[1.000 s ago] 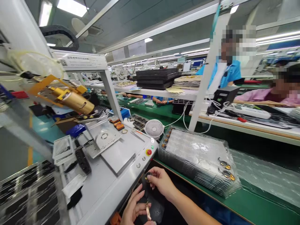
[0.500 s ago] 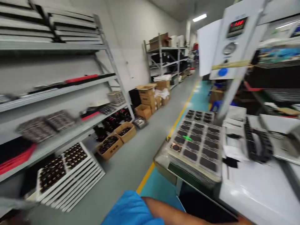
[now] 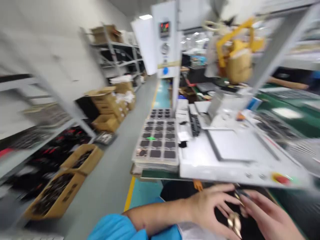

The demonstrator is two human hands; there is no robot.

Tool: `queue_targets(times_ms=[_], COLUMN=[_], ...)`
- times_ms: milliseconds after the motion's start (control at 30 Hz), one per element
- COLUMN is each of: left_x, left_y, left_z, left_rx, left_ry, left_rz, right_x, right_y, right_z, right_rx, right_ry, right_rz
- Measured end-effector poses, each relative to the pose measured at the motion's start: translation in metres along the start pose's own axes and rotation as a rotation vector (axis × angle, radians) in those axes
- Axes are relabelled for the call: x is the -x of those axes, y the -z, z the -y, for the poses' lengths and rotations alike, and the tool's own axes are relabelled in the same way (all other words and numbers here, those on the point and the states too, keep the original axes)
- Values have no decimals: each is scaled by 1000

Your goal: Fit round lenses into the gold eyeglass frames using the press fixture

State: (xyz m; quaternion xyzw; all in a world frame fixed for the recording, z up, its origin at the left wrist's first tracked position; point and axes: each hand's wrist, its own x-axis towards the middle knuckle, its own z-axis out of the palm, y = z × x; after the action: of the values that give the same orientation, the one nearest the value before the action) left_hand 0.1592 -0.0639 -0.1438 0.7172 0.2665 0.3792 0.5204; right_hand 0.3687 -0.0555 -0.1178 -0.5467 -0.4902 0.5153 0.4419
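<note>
Tray stack (image 3: 157, 164) left of the machine bed (image 3: 212, 170), boxes (image 3: 68, 196) farther left on the floor (image 3: 110, 180)

Both hands (image 3: 212, 208) low, white tabletop's (image 3: 197, 150) front edge standing right ahead, barring straight push forward. Blurred red button (image 3: 282, 180) sits on that edge, near hands. Past it, lane opens sideways between edge and flat plate (image 3: 230, 143). Tray stack (image 3: 156, 163) walls off left end. Gold cylinder (image 3: 238, 66) hangs beyond plate; slanted post (image 3: 277, 50) rises right.
</note>
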Motion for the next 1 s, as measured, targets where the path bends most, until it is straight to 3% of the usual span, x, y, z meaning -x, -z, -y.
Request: queue_targets(times_ms=[233, 433, 567, 667, 867, 1000], left_x=[-29, -40, -45, -47, -59, -66], left_y=[5, 12, 18, 22, 24, 18], left_z=[-1, -13, -13, -14, -15, -11], left_rx=[58, -385, -482, -334, 416, 585], left_ry=[-274, -313, -301, -250, -80, -43], left_rz=[30, 137, 214, 191, -107, -195], right_x=[1, 4, -1, -4, 0, 7], right_y=[-5, 3, 6, 6, 7, 3], right_z=[32, 38, 32, 29, 45, 55], right_rx=[-209, -260, -308, -347, -473, -583], right_ry=[26, 33, 36, 26, -42, -138], right_rz=[-87, -95, -69, -94, -101, -12])
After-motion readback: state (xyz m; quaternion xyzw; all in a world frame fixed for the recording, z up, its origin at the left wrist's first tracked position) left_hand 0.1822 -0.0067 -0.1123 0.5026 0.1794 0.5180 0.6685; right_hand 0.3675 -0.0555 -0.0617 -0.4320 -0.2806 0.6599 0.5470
